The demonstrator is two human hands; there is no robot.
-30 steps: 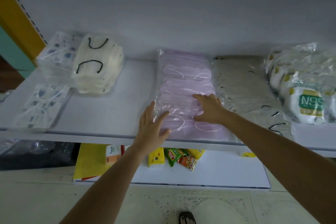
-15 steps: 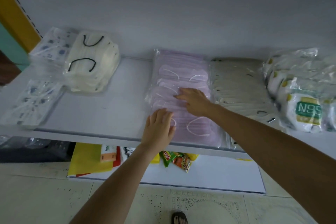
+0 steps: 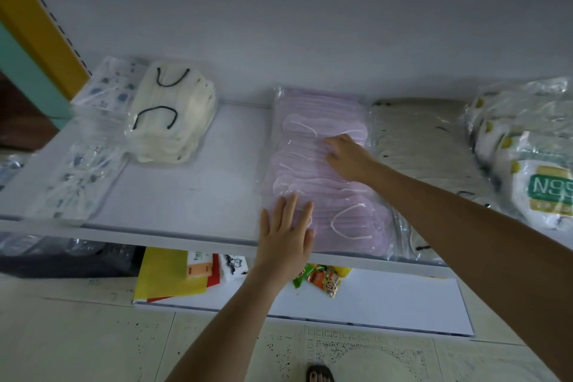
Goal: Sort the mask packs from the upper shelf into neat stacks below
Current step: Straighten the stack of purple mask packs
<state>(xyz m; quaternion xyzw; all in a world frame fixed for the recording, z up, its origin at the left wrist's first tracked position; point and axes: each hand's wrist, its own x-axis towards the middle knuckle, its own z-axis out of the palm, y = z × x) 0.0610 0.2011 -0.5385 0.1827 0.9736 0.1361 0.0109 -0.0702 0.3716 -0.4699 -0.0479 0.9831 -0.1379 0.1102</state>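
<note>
A: Quick one. Where do we mark the task thing?

B: The purple mask packs [image 3: 322,115], centre of the frame, on the white shelf [image 3: 192,183]. They overlap in a row running from the back wall to the front lip.

A: Hands?

B: The left hand [image 3: 286,226] lies flat on the near left corner of the row, fingers straight and close together, gripping nothing. The right hand [image 3: 347,158] is further up the row, fingers stretched out and laid on top of the packs. We see no pinch on either.

A: Why flat?

B: We judge it's squaring up. Slick film packs fan out, so one palm pins the front end while the other presses the upper ones into line. It could also be a lead-in to gathering them; we can't tell.

A: Neighbours?

B: The grey packs [image 3: 424,139] sit just right of the purple row, edges touching. The cream packs [image 3: 173,115] with black loops are upper left, well apart. The printed packs [image 3: 77,177] are far left and the N95 packs [image 3: 539,192] are at the right edge.

A: Below?

B: The lower shelf [image 3: 387,295], bottom centre, holds snack packets [image 3: 322,279] and a yellow sheet [image 3: 167,276]. We see no mask stacks there, so we judge the sort is at an early stage.
</note>
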